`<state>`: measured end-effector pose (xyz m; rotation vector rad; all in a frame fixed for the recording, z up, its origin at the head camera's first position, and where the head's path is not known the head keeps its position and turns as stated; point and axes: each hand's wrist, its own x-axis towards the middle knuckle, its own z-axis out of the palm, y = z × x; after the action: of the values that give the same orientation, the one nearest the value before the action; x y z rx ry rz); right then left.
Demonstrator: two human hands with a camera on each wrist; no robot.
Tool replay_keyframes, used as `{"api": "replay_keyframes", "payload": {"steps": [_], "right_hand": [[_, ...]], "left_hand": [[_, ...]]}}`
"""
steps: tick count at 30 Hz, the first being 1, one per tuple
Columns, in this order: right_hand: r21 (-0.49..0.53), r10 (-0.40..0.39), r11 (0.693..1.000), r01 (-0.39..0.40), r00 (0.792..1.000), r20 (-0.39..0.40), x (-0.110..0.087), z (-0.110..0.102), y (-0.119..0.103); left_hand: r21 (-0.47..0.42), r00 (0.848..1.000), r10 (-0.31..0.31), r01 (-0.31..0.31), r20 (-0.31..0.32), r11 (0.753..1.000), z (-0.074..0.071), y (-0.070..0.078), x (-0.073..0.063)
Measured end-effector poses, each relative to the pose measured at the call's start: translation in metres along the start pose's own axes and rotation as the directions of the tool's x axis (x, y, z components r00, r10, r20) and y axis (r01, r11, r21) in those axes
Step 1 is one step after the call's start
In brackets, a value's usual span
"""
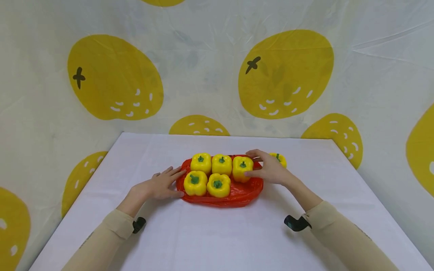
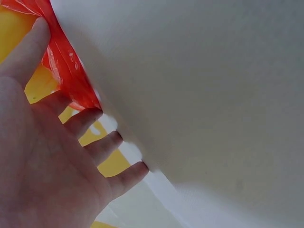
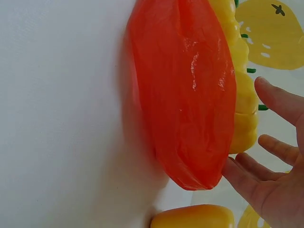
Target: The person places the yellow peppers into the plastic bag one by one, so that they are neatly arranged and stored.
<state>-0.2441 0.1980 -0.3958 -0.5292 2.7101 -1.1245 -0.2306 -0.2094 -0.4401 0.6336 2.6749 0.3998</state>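
A red plastic bag [image 1: 234, 201], its rim spread into an oval, lies on the table with several yellow bell peppers [image 1: 218, 185] in it, green stems up. My left hand [image 1: 161, 185] lies at the bag's left end, fingers extended. In the left wrist view its thumb and forefinger touch the red plastic [image 2: 71, 71]. At the other end my right hand [image 1: 269, 168] reaches beside the back right pepper [image 1: 241, 165], thumb overlapping it in the head view. The right wrist view shows those fingers [image 3: 247, 178] spread loosely at the bag's rim, gripping nothing.
One more yellow bell pepper [image 1: 278, 159] lies outside the bag, behind my right hand and partly hidden by it. A white cloth [image 1: 217, 237] covers the table. Behind its back edge hangs a curtain [image 1: 203, 75] printed with yellow fruit.
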Motion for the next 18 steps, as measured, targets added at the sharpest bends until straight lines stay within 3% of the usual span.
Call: {"api": "replay_keyframes", "payload": {"steps": [18], "right_hand": [[0.017, 0.010, 1.000, -0.009, 0.998, -0.067, -0.017, -0.034, 0.007]], "left_hand": [[-0.018, 1.000, -0.012, 0.012, 0.001, 1.000, 0.002, -0.003, 0.002]]}}
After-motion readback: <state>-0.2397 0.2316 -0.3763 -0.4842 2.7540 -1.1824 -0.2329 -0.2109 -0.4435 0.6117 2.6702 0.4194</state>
